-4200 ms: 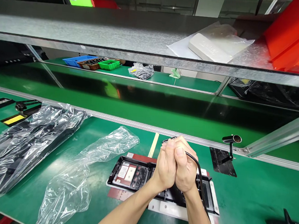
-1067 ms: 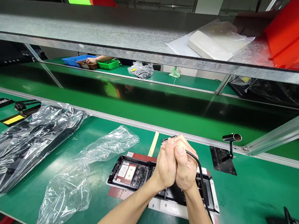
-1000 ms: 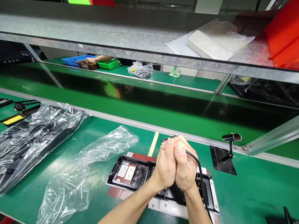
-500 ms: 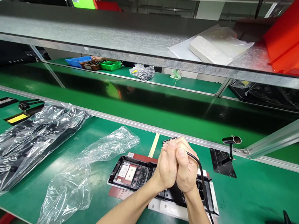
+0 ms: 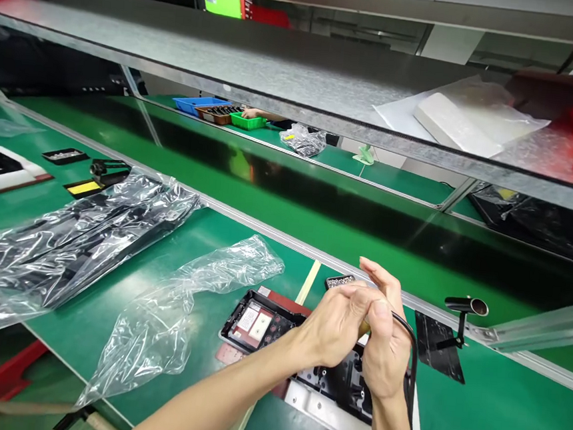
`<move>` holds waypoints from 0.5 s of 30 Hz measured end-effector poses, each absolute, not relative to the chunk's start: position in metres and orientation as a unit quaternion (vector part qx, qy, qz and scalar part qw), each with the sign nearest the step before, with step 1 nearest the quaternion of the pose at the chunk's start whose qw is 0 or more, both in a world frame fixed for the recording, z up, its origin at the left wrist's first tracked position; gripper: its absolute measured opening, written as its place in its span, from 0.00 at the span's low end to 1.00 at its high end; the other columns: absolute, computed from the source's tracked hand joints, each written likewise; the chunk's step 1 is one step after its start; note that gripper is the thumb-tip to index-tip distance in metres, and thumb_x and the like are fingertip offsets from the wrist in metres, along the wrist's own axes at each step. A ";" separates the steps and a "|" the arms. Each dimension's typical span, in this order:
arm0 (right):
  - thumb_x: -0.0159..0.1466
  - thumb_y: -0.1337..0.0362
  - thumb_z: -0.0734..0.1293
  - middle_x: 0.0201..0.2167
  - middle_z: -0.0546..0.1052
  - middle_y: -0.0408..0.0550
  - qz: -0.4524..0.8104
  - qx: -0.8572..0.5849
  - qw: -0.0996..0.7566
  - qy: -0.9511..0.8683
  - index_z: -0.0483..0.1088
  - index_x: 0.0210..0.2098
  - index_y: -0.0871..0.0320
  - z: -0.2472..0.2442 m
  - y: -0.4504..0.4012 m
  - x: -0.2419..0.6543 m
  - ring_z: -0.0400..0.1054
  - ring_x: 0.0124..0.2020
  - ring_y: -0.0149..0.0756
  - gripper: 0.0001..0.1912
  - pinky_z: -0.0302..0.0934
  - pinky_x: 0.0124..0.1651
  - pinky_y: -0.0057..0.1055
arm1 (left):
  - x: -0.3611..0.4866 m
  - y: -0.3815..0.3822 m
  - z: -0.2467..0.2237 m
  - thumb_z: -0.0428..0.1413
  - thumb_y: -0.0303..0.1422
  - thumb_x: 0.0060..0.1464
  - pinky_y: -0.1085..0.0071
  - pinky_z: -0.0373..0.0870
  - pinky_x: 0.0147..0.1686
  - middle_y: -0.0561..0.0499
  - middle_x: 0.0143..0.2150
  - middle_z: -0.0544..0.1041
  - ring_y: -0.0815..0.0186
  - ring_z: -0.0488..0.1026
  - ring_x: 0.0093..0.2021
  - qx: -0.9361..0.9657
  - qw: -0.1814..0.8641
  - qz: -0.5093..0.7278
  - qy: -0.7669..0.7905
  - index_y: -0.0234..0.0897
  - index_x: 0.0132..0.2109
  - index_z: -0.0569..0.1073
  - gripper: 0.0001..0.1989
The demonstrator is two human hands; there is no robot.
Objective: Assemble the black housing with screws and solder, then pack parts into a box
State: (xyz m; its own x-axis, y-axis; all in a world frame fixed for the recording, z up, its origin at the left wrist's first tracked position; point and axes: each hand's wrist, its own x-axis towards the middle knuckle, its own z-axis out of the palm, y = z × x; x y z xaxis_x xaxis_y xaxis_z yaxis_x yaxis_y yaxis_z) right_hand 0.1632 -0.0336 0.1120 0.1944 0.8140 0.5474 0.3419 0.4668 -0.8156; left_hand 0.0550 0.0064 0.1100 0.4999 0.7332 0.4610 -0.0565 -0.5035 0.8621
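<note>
My left hand is curled closed, its fingertips meeting my right hand; whatever it may hold is hidden. My right hand is bent around a mostly hidden thing with a black cable, one finger raised. The cable leaves beside the right thumb and runs down past the wrist. A bit of yellowish surface shows between the palms. Below both hands lies a long black plastic housing with labelled parts inside, resting on a reddish-brown and white fixture. Just beyond the fingers sits a small black tray of screws.
A clear plastic bag and bagged black parts lie left. A black stand with a metal tube is on the right. The metal shelf spans above; across the bench, another person's hand is at a green bin.
My view has shifted, so most things appear farther right. My hands, earlier pressed together, have loosened, with a right finger lifted and yellowish surface now showing. The other person's hand moved to the green bin.
</note>
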 end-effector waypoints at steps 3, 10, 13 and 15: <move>0.75 0.56 0.57 0.59 0.73 0.52 0.198 -0.480 0.609 -0.600 0.81 0.42 0.53 0.110 -0.036 0.166 0.64 0.65 0.48 0.20 0.58 0.66 0.49 | 0.037 0.010 0.104 0.26 0.56 0.70 0.60 0.68 0.49 0.47 0.39 0.74 0.59 0.70 0.44 0.763 0.412 0.444 0.227 0.38 0.39 0.75 0.39; 0.76 0.58 0.55 0.25 0.73 0.44 0.363 -0.383 0.659 -0.536 0.72 0.34 0.55 0.106 -0.039 0.158 0.67 0.24 0.32 0.20 0.65 0.28 0.34 | -0.005 0.006 0.071 0.43 0.38 0.75 0.64 0.64 0.42 0.52 0.33 0.72 0.64 0.67 0.37 0.783 0.346 0.377 0.352 0.37 0.35 0.70 0.20; 0.75 0.57 0.57 0.17 0.66 0.39 0.380 -0.358 0.696 -0.494 0.70 0.31 0.55 0.107 -0.037 0.151 0.59 0.17 0.29 0.19 0.58 0.21 0.28 | -0.014 0.001 0.054 0.47 0.35 0.73 0.64 0.65 0.42 0.50 0.34 0.73 0.63 0.67 0.38 0.815 0.288 0.363 0.348 0.36 0.35 0.71 0.16; 0.73 0.55 0.59 0.15 0.65 0.38 0.388 -0.348 0.710 -0.473 0.69 0.29 0.55 0.109 -0.035 0.148 0.57 0.15 0.28 0.19 0.56 0.18 0.26 | -0.018 -0.001 0.043 0.50 0.34 0.72 0.64 0.65 0.42 0.49 0.34 0.74 0.62 0.67 0.38 0.831 0.247 0.363 0.341 0.35 0.35 0.72 0.15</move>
State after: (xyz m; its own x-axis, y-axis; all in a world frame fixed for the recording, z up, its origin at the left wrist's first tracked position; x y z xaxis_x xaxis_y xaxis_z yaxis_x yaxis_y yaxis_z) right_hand 0.1481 -0.0353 0.1086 0.2519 0.8807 0.4011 -0.2226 0.4561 -0.8616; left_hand -0.0181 -0.0015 0.0429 0.5041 0.7459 0.4354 0.3879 -0.6459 0.6575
